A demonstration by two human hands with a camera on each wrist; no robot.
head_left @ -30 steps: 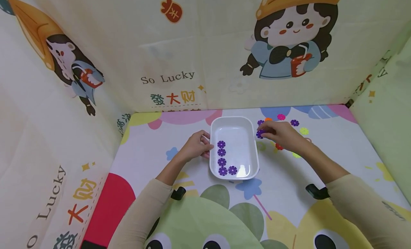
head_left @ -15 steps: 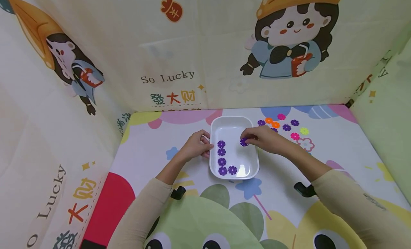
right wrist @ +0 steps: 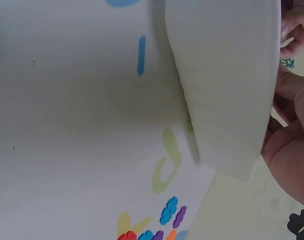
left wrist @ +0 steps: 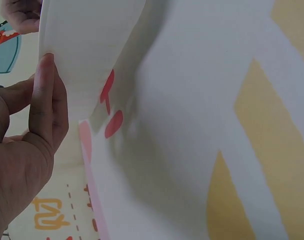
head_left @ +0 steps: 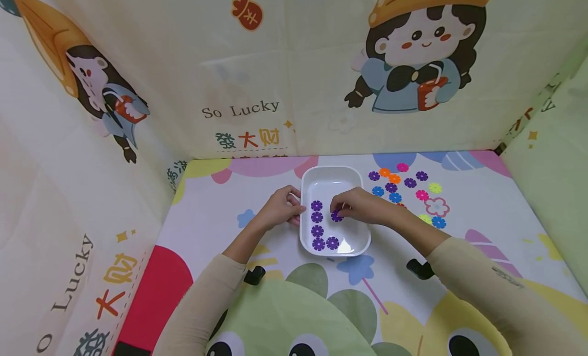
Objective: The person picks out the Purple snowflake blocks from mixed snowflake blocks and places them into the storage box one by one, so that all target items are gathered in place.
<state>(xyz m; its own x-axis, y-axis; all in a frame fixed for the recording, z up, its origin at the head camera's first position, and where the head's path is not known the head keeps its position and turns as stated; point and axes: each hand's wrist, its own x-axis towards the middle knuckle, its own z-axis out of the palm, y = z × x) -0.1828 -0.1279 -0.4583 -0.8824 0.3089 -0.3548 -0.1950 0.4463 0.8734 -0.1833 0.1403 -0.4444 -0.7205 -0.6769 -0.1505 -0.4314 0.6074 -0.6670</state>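
A white rectangular tray (head_left: 323,185) lies in the middle of the head view; both wrist views show its outer wall. Its left rim is held by my left hand (head_left: 281,208), thumb at the edge and fingers against the side. Over the tray, my right hand (head_left: 365,205) pinches a purple flower-shaped piece (head_left: 337,217) between thumb and fingertips, low above or on the tray floor; which of these I cannot tell. Several matching purple flowers (head_left: 317,218) stand in a column along the tray's left side, and one more purple flower (head_left: 333,243) is beside the bottom one.
To the right of the tray, loose flower pieces in purple, orange, pink, blue and yellow lie scattered, including an orange flower (head_left: 394,178) and a blue flower (head_left: 438,222). The right forearm passes in front of some. A patterned cloth (head_left: 294,310) covers the table; printed curtains (head_left: 312,91) enclose it.
My right hand has carried a purple flower from the loose pieces on the right over the tray rim, leftward and toward me. My left hand has stayed at the rim.
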